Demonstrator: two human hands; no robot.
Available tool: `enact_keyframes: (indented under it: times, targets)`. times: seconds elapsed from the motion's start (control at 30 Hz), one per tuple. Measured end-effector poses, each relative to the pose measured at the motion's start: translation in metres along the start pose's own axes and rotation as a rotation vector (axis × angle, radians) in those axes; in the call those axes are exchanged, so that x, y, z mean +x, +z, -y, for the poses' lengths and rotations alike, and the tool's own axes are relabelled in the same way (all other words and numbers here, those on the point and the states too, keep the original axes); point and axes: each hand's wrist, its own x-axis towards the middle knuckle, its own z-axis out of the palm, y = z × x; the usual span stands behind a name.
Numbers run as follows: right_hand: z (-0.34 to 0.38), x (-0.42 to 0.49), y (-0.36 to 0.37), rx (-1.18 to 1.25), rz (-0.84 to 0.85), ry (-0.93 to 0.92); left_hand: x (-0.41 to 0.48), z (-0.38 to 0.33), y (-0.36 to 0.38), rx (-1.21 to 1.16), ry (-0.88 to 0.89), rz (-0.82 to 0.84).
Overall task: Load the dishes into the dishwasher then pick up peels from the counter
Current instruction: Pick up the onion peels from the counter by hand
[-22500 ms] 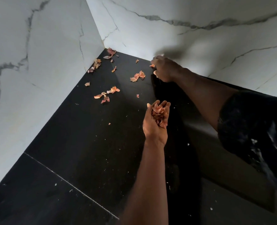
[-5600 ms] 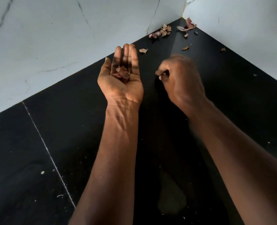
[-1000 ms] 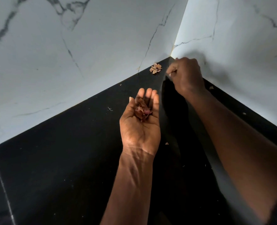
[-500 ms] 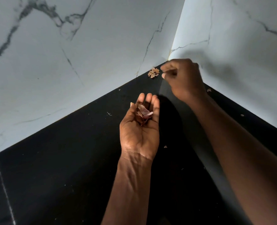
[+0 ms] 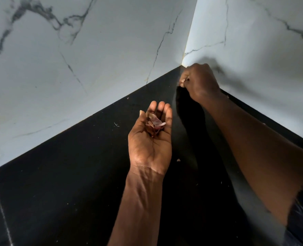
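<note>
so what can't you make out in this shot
Head view only.
- Right hand: its back hides the fingertips, so whether it pinches a peel is unclear.
- Counter corner: hidden behind that hand.
- Peels in left hand: overlapping, shaded by fingers; no count.
- Speck beside the left hand: too small to tell if peel.

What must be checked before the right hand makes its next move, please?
1. Left hand palm up, cupped under its peels: ok.
2. Right hand pinches a peel: cannot tell, its fingers curl out of view.
3. Space between both hands free: ok.
4. Counter free of peels: not ok, one scrap lies right of the left hand.
5. Corner behind the right hand cleared: cannot tell, hidden.
</note>
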Motion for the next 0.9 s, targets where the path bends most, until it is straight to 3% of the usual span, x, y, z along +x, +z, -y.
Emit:
enact_keyframes:
  times: [0.2, 0.4, 0.47, 0.53, 0.63, 0.77, 0.9]
  targets:
    - [0.027, -0.067, -0.056, 0.316, -0.013, -0.047, 0.001, 0.000, -0.001, 0.043, 0.006, -0.005]
    - [0.071, -0.128, -0.072, 0.355, 0.226, -0.260, 0.002, -0.002, -0.005, 0.041, -0.011, 0.026]
    - [0.068, -0.118, -0.074, 0.385, 0.210, -0.250, 0.002, -0.002, -0.004, 0.027, -0.011, 0.022]
    - [0.058, -0.093, -0.071, 0.407, 0.092, -0.208, 0.001, -0.001, -0.001, 0.005, -0.009, 0.014]
    - [0.026, -0.031, -0.042, 0.170, -0.076, -0.077, -0.002, 0.001, 0.002, -0.003, 0.000, -0.001]
    - [-0.008, 0.013, 0.001, -0.245, 0.156, -0.102, -0.002, 0.003, 0.003, 0.009, 0.010, -0.005]
    - [-0.014, 0.003, 0.002, -0.223, 0.031, -0.047, -0.001, 0.003, 0.002, 0.023, 0.015, -0.003]
